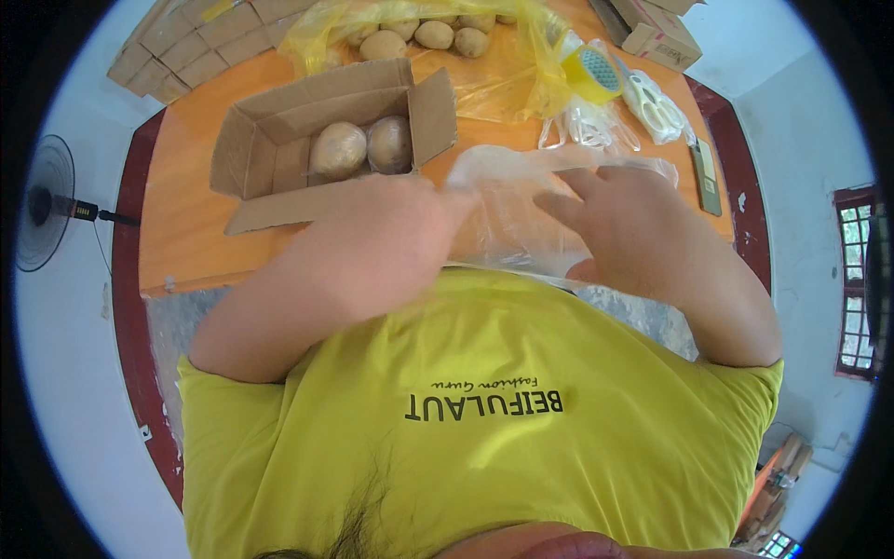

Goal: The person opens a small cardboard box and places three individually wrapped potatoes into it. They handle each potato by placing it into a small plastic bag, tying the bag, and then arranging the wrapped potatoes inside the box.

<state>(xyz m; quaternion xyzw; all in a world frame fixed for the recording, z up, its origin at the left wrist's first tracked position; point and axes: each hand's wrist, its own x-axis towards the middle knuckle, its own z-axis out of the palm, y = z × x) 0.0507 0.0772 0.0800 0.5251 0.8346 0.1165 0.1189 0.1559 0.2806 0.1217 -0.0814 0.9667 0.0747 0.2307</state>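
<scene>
In front of my body a clear plastic bag [513,209] lies crumpled over the table's near edge. My left hand [401,237] is blurred by motion, its fingertips at the bag's left side; whether they pinch the film cannot be seen. On the bag's right part rests my right hand [625,223], fingers spread apart. Beyond my left hand stands a cardboard box [276,154] with its flaps up and out. Inside it, at the right end, sit a film-wrapped potato [340,150] and a second wrapped potato [390,143], side by side.
Several loose potatoes [434,35] lie on a yellow plastic bag [489,87] at the back. Tape [594,71], scissors [653,105], white plastic strips [587,126] and a flat grey-green object [706,177] are at the right. Stacked cartons [202,49] fill the back left.
</scene>
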